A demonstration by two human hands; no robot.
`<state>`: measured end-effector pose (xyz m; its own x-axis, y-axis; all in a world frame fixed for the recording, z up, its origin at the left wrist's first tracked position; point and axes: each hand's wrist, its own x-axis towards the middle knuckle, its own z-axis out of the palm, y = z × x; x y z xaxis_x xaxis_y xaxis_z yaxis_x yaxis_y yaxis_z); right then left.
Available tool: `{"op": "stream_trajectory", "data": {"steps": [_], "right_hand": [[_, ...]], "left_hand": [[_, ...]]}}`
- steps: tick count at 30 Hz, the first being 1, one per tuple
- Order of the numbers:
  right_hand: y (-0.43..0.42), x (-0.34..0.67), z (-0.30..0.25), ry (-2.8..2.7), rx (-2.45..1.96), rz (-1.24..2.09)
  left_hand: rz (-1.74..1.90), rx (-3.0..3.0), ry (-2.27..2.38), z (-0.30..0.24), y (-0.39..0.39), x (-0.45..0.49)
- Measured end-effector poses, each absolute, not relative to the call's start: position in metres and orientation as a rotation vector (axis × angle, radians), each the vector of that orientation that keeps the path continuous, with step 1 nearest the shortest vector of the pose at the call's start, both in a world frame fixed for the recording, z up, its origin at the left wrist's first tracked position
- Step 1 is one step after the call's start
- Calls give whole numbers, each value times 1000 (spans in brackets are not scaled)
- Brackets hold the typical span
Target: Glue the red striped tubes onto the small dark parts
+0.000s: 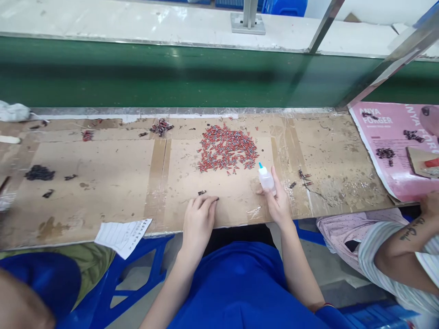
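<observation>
My right hand (pixel 278 201) is wrapped round a small white squeeze bottle (pixel 266 177) with a blue tip, held upright over the cardboard-covered bench (pixel 103 183). My left hand (pixel 199 219) lies near the bench's front edge, its fingers pressed together on a small dark piece. Another tiny dark piece (pixel 202 192) lies just beyond the fingertips. A heap of several small red parts (pixel 227 150) is spread on the cardboard a little beyond both hands.
A green conveyor belt (pixel 171 73) runs behind the bench. Small dark piles (pixel 40 172) and a dark-red cluster (pixel 161 126) lie to the left. A paper slip (pixel 121 236) overhangs the front edge. A pink poster (pixel 394 146) and another person's arm (pixel 408 246) are at right.
</observation>
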<state>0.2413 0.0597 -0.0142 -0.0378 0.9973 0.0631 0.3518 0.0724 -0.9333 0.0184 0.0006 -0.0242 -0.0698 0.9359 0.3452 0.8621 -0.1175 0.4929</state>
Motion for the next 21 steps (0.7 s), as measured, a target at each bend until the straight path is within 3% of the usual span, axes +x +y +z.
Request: {"op": "stream_trajectory", "data": {"steps": [3, 11, 21], "right_hand": [[55, 234, -11, -1358, -1336, 1171], [58, 213, -12, -825, -1226, 1292], [50, 199, -11, -1094, -1395, 1162]], "left_hand": [[1005, 2088, 1842, -27, 7, 28], [1036, 2026, 1804, -31, 9, 27], [915, 2062, 1807, -27, 13, 27]]}}
